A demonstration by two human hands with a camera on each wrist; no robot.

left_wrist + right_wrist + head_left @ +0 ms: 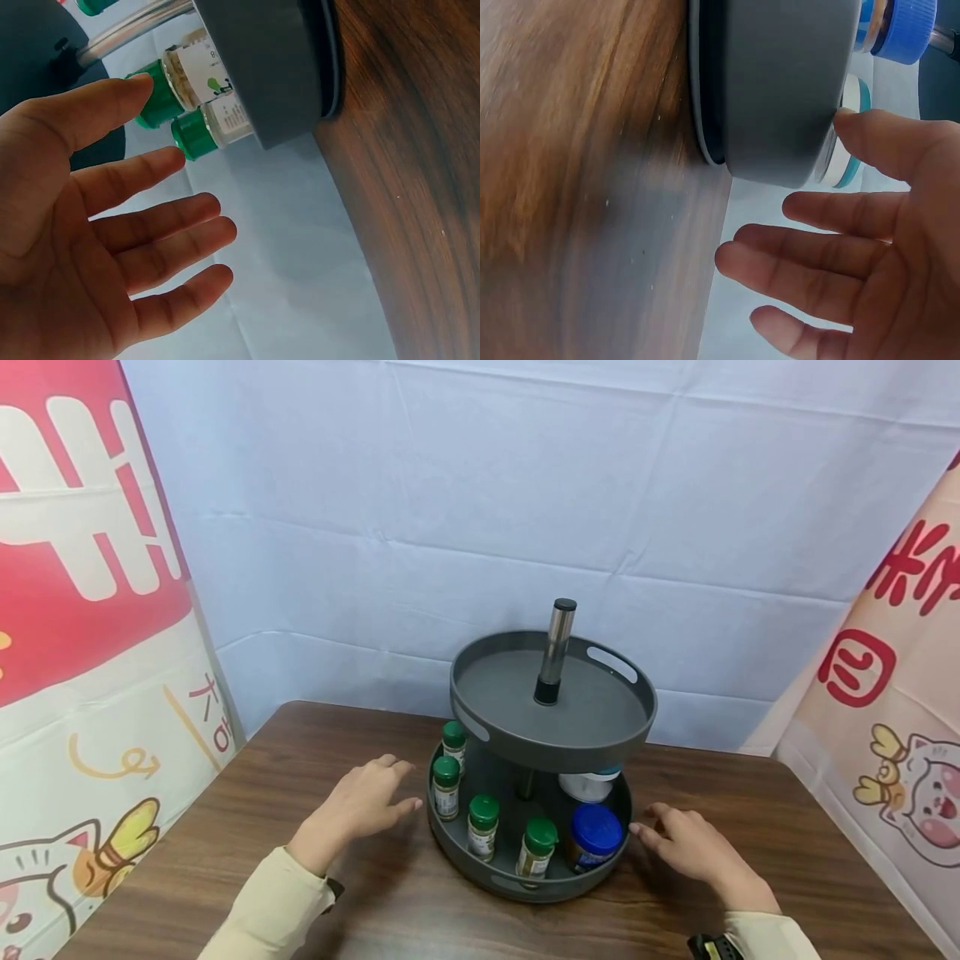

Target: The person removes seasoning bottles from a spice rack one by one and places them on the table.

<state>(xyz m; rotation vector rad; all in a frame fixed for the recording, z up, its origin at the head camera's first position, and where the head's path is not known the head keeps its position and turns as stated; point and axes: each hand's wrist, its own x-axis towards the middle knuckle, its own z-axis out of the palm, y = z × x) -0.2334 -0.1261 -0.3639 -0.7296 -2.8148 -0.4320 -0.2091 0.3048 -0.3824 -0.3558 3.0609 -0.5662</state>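
A grey two-tier turntable tray stands on the table, its upper tray (495, 693) bare around a metal post (556, 652). In the lower tray (480, 875) are several green-capped spice jars (482, 839), a blue-lidded jar (595, 837) and a white tub (587, 787) partly hidden under the upper tier. My left hand (363, 802) hovers left of the lower tray, fingers spread and holding nothing. On the other side, my right hand (690, 843) has its fingers extended, the thumb tip (847, 120) at the lower tray's rim; whether it touches I cannot tell.
The brown wooden table (360, 893) extends on both sides of the tray. A pale cloth backdrop (450, 527) hangs behind it. Printed banners (82, 610) with lettering and cartoon cats flank the table left and right.
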